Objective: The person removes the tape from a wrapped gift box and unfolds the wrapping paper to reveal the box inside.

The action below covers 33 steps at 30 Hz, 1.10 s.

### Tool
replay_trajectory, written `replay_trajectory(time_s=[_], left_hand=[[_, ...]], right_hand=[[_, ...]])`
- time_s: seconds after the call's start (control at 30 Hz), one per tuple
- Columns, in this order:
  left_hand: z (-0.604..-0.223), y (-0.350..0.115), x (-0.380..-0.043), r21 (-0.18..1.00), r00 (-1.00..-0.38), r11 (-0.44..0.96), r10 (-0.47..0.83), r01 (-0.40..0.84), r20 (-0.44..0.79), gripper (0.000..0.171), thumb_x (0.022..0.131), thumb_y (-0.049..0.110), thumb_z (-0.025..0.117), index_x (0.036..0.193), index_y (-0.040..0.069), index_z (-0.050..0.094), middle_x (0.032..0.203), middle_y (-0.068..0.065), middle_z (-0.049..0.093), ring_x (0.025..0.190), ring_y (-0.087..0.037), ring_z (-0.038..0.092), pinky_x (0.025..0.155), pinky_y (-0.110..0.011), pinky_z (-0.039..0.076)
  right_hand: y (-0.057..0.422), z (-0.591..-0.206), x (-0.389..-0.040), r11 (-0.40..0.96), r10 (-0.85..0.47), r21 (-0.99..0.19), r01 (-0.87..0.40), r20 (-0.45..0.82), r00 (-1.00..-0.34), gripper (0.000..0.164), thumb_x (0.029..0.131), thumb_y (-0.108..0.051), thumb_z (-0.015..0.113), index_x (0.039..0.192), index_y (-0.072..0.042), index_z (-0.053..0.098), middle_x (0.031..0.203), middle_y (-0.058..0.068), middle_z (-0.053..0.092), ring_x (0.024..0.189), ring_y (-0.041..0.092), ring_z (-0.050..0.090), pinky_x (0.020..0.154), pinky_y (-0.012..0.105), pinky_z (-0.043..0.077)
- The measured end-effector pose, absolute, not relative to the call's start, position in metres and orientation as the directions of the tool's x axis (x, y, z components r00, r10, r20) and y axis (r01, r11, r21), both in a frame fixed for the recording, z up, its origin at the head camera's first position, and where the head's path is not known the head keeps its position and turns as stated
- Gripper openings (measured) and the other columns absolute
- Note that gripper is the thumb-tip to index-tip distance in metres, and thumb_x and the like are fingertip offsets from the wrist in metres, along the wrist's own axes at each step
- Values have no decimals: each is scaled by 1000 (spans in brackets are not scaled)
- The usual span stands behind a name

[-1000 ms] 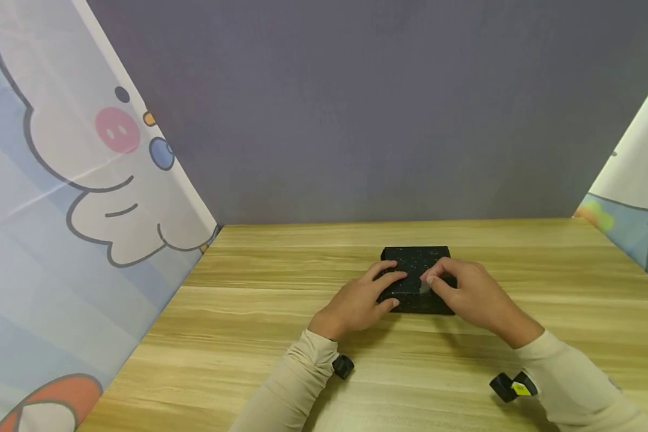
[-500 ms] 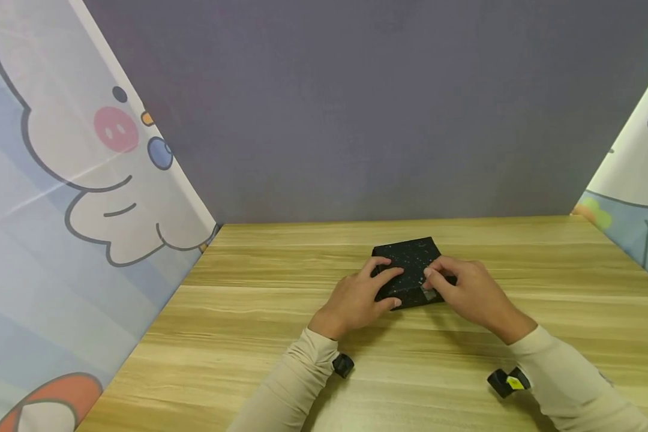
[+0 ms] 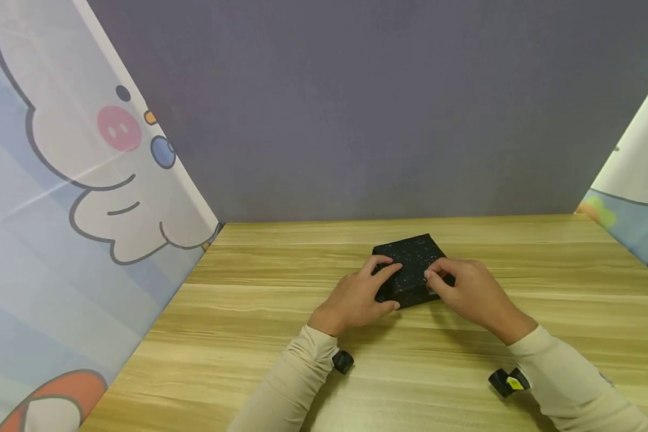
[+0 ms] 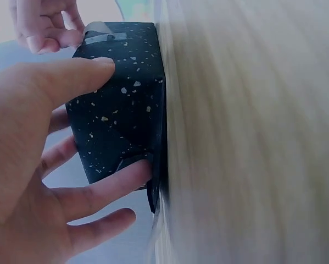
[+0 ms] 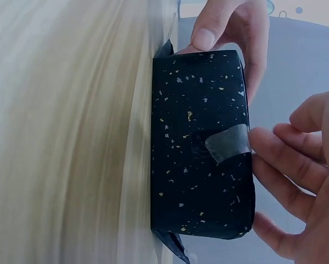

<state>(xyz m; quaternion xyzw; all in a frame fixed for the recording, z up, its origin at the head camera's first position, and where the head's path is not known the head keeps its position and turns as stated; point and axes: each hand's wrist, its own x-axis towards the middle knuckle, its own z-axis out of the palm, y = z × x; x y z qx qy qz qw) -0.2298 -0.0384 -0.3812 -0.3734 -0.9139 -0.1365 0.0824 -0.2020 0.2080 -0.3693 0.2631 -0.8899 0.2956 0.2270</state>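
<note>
A box wrapped in black speckled paper lies turned at an angle on the table. My left hand holds its left end, the thumb on the near side and the other fingers spread over the top and end. At the near top edge, thumb and index finger of my right hand pinch the end of a short piece of clear tape. The tape runs down onto the near side in the right wrist view. Loose paper flaps stick out at the box's ends, low by the table.
The wood-grain table reaches back to a plain grey panel. Cartoon-printed curtains hang at the left and right. Dark cameras are strapped to both wrists.
The box has turned counterclockwise and shifted slightly left between my hands. My right fingers stay at the tape on its near edge; the left hand has barely moved.
</note>
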Motion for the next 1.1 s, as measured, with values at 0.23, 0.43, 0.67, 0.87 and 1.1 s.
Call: replay_trajectory(time_s=[0.23, 0.43, 0.67, 0.87, 1.1], left_hand=[[-380, -39, -231, 173, -705, 687, 656, 706, 270, 63, 96, 26, 63, 154, 15, 42, 152, 2, 36, 61, -6, 48, 58, -21, 41], [-382, -41, -233, 149, -671, 664, 670, 733, 317, 59, 94, 12, 62, 151, 14, 47, 149, 0, 40, 54, -5, 37, 52, -19, 32], [-383, -41, -236, 158, -698, 688, 648, 708, 304, 58, 96, 15, 65, 151, 21, 48, 153, -2, 37, 52, -6, 39, 49, -19, 33], [-382, -43, -237, 146, -727, 719, 636, 680, 259, 66, 94, 17, 69, 154, 29, 44, 157, -1, 33, 52, -7, 42, 48, -21, 36], [-381, -44, -236, 132, -722, 717, 641, 684, 260, 68, 93, 10, 67, 154, 29, 43, 158, -4, 32, 51, -8, 41, 47, -22, 35]], right_hand=[[208, -370, -202, 696, -337, -369, -616, 590, -734, 6, 92, -11, 73, 93, -13, 78, 87, -6, 71, 71, 7, 63, 61, 34, 52], [208, -370, -202, 678, -307, -419, -603, 584, -751, 8, 93, -10, 70, 94, -11, 78, 87, -5, 72, 71, 9, 64, 64, 39, 54], [205, -372, -203, 704, -352, -319, -634, 619, -702, 6, 89, -16, 77, 93, -12, 78, 87, -8, 65, 69, 8, 59, 60, 34, 50], [196, -375, -201, 782, -423, -101, -615, 639, -642, 30, 77, -33, 86, 97, -12, 80, 82, -1, 55, 64, 12, 45, 58, 35, 41], [187, -378, -195, 832, -398, -66, -551, 620, -676, 46, 73, -48, 86, 97, -9, 77, 87, 6, 53, 74, 25, 49, 61, 46, 44]])
